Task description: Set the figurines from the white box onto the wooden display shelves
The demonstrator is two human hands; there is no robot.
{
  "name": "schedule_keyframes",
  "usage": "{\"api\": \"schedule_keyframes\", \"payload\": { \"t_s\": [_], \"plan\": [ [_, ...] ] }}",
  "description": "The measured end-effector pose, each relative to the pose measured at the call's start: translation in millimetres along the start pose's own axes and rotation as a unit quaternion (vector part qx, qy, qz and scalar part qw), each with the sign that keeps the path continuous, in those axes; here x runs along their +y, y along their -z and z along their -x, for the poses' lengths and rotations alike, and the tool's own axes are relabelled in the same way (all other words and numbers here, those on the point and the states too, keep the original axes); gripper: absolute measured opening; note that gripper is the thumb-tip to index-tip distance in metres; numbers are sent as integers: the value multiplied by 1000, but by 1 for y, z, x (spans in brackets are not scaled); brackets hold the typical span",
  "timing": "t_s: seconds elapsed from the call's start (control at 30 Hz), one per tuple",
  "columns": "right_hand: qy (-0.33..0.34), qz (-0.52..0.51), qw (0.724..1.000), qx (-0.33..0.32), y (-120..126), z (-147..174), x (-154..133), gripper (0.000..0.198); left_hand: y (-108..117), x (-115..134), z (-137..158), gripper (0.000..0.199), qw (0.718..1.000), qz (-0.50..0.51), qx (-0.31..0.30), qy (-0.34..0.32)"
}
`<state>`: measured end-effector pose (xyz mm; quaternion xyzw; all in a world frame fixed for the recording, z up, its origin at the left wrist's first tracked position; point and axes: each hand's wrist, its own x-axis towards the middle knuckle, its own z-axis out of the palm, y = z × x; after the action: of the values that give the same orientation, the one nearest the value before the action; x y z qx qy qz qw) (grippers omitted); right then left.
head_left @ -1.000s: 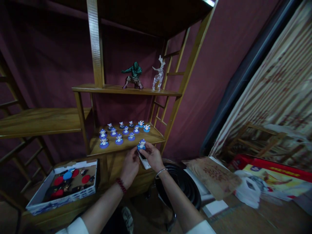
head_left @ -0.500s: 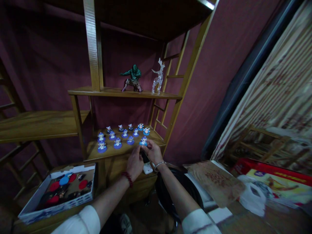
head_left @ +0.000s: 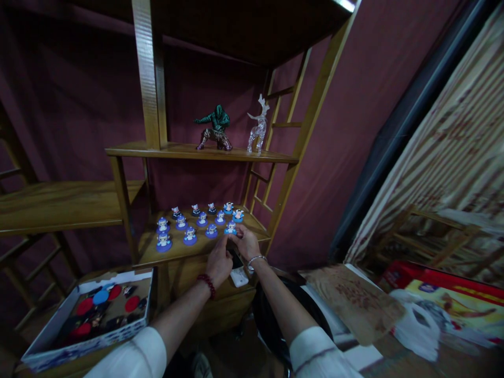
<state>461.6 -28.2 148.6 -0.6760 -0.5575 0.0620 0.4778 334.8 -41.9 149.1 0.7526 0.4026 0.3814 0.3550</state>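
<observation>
Two bare hands meet at the front edge of a low wooden shelf (head_left: 147, 255), where a small purple-and-blue figurine (head_left: 230, 228) stands upright at the right end of the front row. The right hand (head_left: 247, 244) curls its fingers at the figurine's right side, low by the base — probably the steadiest place to handle it — though from here I cannot tell whether they grip or merely touch. The left hand (head_left: 219, 259) sits just in front, fingers bent and tips near the base; contact there is unclear too.

Other figurines (head_left: 189, 236) stand in rows, dark-based ones toward the back edge, a blue-based pair near the back right corner — spacing that seems meant to keep each in view, with wide bases likely lending balance. Below the shelf's left front corner, an open box (head_left: 94, 340) holds loose red, blue and black pieces, its low walls presumably keeping them together.
</observation>
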Motion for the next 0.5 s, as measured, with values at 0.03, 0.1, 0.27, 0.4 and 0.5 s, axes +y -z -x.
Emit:
{"api": "schedule_keyframes", "payload": {
  "t_s": [0.03,0.1,0.27,0.4,0.5],
  "plan": [
    [-4,1,1000,-2,0,-1,0,26,0,0,-1,56,1000,0,0,-1],
    [-13,1,1000,-6,0,-2,0,26,-1,0,-2,56,1000,1,1,-6],
    [-10,15,1000,-10,0,-6,0,26,-5,-5,-6,56,1000,11,4,6],
    [-6,31,999,-10,-1,-9,0,25,-7,-9,-7,56,1000,21,3,6],
    [-4,27,1000,-12,-2,-11,0,24,-8,-10,-8,57,1000,30,4,7]
  ]
}}
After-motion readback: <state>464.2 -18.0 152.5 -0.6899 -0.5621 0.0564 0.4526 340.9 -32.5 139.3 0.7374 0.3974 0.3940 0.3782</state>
